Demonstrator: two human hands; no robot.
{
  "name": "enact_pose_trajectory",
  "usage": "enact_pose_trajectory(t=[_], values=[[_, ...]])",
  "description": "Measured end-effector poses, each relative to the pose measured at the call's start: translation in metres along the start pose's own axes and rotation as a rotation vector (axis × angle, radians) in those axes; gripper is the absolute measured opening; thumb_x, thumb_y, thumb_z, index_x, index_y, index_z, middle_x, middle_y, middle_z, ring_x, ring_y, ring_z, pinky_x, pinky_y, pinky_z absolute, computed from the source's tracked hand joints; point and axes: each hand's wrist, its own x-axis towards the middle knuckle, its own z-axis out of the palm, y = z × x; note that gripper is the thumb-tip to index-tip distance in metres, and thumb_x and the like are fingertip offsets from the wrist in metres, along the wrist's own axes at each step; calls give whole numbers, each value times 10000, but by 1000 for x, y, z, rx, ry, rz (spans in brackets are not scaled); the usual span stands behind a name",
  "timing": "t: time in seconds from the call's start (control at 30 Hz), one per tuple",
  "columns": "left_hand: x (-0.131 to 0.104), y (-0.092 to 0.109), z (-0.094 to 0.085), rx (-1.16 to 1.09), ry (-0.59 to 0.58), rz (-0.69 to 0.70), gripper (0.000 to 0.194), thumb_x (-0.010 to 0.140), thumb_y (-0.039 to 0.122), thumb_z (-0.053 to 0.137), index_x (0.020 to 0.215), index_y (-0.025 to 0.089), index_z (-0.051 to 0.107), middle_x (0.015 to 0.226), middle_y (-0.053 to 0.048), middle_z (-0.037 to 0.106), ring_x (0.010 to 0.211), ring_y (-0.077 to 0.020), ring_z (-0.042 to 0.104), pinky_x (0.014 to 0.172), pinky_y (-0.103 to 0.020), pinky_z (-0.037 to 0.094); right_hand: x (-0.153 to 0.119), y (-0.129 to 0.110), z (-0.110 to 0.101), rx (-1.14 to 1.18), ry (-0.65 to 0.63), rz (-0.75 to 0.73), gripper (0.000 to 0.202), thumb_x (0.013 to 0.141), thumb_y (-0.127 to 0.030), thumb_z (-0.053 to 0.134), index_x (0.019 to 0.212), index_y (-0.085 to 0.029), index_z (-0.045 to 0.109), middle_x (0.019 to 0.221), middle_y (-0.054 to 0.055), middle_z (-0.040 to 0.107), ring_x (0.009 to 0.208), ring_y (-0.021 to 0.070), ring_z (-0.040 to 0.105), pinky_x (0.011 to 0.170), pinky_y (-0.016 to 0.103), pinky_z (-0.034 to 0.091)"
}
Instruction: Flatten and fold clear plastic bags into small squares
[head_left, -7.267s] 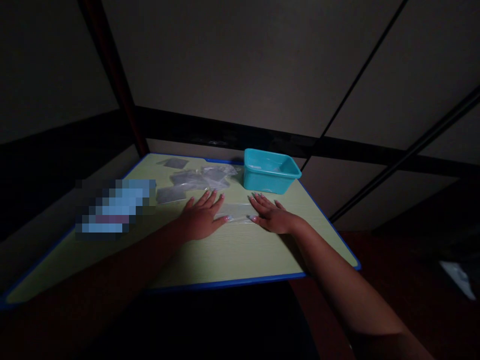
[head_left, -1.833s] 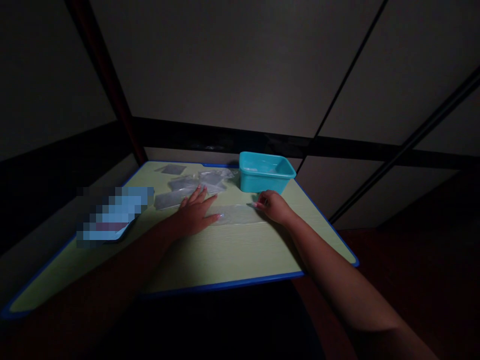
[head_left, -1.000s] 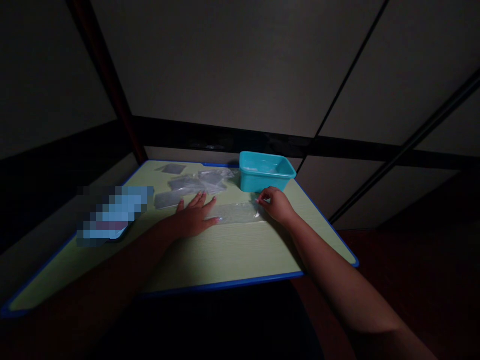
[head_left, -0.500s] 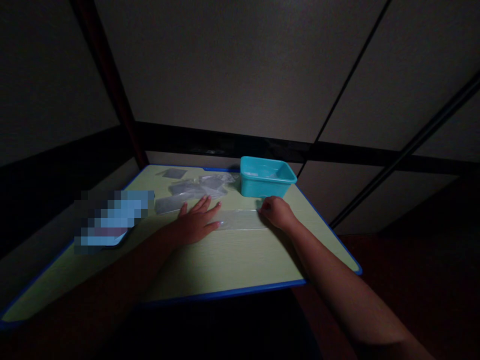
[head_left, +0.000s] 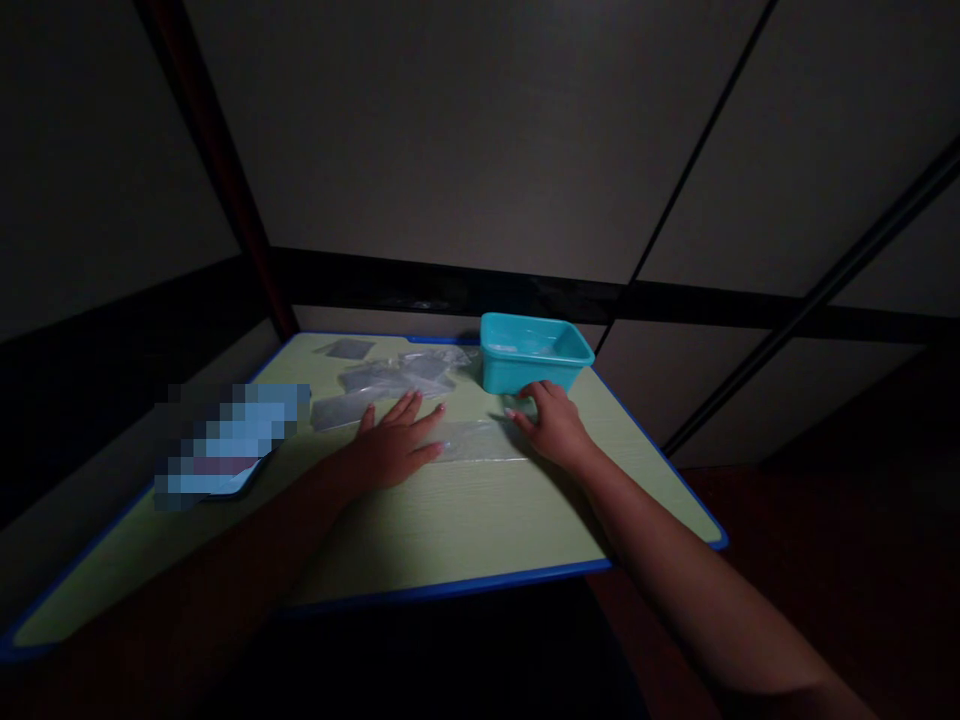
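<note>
A long clear plastic strip (head_left: 484, 443) lies flat across the light green table (head_left: 450, 530). My left hand (head_left: 397, 445) rests on the strip's left end with its fingers spread. Over its right end is my right hand (head_left: 551, 425), thumb and fingers apart; a small see-through piece seems to show between them, too faint to make out clearly. Just behind this hand stands a turquoise basket (head_left: 536, 370) with some clear items inside.
Several clear plastic bags (head_left: 401, 375) lie crumpled behind my left hand, and a small flat grey piece (head_left: 350, 348) is near the back edge. A blurred-out phone-like object (head_left: 236, 440) lies at the left.
My right hand has opened from a pinch, its thumb and fingers now apart, slightly nearer the basket. My left hand has stayed in place.
</note>
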Motion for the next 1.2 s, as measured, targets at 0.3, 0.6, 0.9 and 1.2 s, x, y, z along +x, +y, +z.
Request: enact_pose_trajectory(t=[0.3, 0.6, 0.9, 1.2], values=[[3, 2, 3, 20, 22, 20, 581, 937, 469, 230, 1475, 249, 224, 1554, -89, 115, 1432, -273, 80, 1055, -659, 105, -23, -35, 4, 100, -476, -456, 667, 939, -485, 343, 1499, -202, 118, 1555, 108, 102, 1429, 241, 110, 1093, 593, 4], [2, 3, 2, 41, -18, 15, 631, 925, 502, 251, 1486, 219, 191, 1551, -132, 90, 1429, -286, 75, 1065, -628, 141, -23, -28, -6, -90, -582, -60, 862, 878, -673, 276, 1499, -105, 90, 1531, 216, -12, 1404, 374, -31, 1071, 632, 36], [-1, 15, -2, -110, 176, 86, 631, 913, 496, 326, 1459, 184, 271, 1543, -107, 193, 1425, -250, 157, 1113, -569, 90, -18, -20, -4, -112, -385, -56, 745, 925, -554, 275, 1497, -102, 120, 1540, 192, 36, 1427, 311, 36, 1068, 644, 13], [-18, 49, -2, -120, -2, 428, 760, 892, 584, 358, 1490, 164, 150, 1553, -134, 65, 1434, -262, 55, 1137, -497, 70, -16, -28, 13, -77, -388, -176, 606, 954, -373, 275, 1502, -177, 102, 1552, 118, 58, 1431, 268, 80, 1053, 666, -3]])
